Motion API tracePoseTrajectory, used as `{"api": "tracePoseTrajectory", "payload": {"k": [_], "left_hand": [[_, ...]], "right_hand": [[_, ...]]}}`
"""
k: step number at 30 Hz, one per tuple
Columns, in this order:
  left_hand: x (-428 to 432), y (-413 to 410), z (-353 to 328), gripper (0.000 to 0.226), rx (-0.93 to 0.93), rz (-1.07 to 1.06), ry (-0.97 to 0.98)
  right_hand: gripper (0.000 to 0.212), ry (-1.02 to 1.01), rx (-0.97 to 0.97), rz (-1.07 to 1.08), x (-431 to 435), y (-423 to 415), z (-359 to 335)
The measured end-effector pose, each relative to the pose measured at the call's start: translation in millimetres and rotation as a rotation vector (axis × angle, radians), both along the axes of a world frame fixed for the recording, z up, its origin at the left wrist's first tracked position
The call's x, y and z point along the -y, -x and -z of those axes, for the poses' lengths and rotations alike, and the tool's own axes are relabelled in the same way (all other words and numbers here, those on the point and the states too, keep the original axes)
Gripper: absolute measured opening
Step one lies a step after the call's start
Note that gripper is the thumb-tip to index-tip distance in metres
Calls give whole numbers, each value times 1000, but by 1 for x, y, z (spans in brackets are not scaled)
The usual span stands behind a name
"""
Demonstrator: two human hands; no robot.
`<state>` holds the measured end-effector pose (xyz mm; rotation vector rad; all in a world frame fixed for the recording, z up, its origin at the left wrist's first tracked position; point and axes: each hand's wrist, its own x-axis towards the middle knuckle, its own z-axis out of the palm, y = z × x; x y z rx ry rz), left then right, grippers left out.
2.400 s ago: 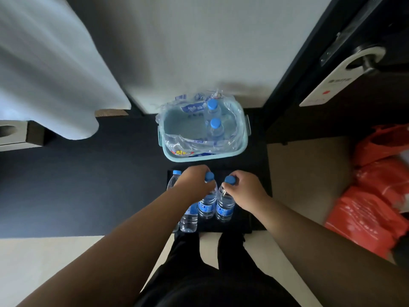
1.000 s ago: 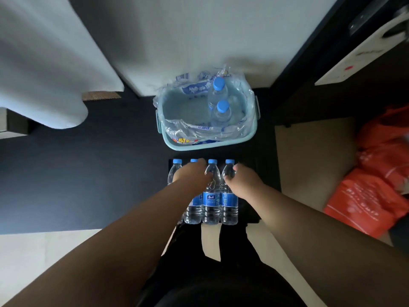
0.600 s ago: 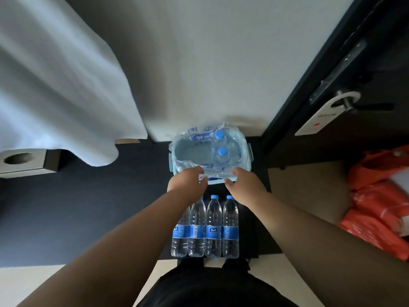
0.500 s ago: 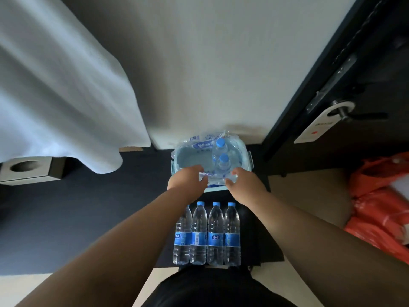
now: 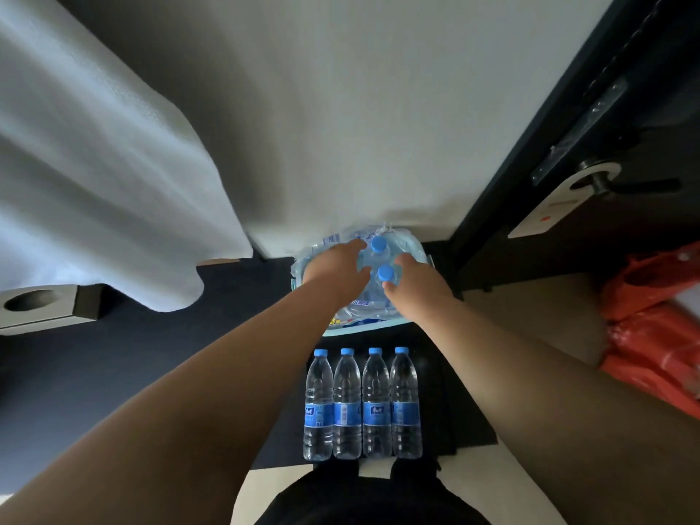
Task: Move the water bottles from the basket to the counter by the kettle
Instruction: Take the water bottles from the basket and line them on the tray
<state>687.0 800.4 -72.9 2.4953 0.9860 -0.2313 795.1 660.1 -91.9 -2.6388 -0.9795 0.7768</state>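
Observation:
A pale teal basket (image 5: pixel 360 329) lined with crumpled clear plastic wrap stands on the dark counter against the wall. Two blue-capped water bottles stand in it, the far bottle (image 5: pixel 378 244) and the near bottle (image 5: pixel 385 273). My left hand (image 5: pixel 335 267) reaches in, its fingers and thumb curled round the left side of the far bottle. My right hand (image 5: pixel 414 283) wraps the near bottle from the right, thumb just under its cap. Several more water bottles (image 5: pixel 361 407) stand in a row on a black mat (image 5: pixel 460 403) in front of the basket. No kettle is in view.
A white cloth (image 5: pixel 94 176) hangs at the left above a tissue box (image 5: pixel 41 305). A dark door with a handle and a hanging tag (image 5: pixel 557 210) is at the right. Orange plastic bags (image 5: pixel 655 335) lie on the floor below it.
Both hands let go of the bottles in the row on the mat and moved forward over the basket's near rim onto the two bottles inside. The view tilted up.

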Motion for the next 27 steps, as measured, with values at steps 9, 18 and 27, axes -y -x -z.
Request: {"api": "tracePoseTrajectory", "payload": {"k": [9, 18, 27], "left_hand": [[-13, -39, 47, 72, -146, 197, -3], [-13, -44, 54, 32, -54, 105, 63], [-8, -10, 39, 20, 117, -86, 78]], "right_hand": [[59, 60, 135, -176, -13, -6, 28], [38, 0, 132, -171, -13, -2, 37], [24, -101, 87, -98, 0, 7, 18]]}}
